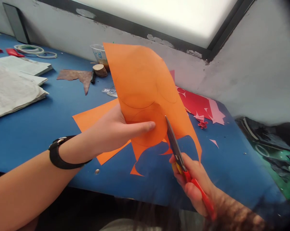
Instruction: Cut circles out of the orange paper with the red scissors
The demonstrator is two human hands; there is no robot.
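Orange sheet (137,73): held up over blue table (17,141), bowed, w/ faint arcs drawn on it & curved gaps along lower edge
L hand (111,128): grasping sheet, thumb flat on front, fingers hidden behind
R hand (195,179): closed round red handles of scissors (175,147); blades look near shut, tip up against sheet
Thumb risk: L thumb is near blade tip; slip or sudden sheet turn could bring skin into cut path
Hidden-finger risk: I can't see L fingertips; deep bite could nick them, as sheet masks them
Arc risk: free side of sheet is unsupported, so it may flex & pull cut off line
Strip risk: pointed scrap (136,170) appears to hang by thin neck; tug could tear it
Lower-sheet risk: second orange sheet (94,115) lies behind/below; if blades dip, they could snag it
Cup risk: clear cup (98,51) w/ dark contents shows just past sheet edge, gap unclear; wide swing might tip it
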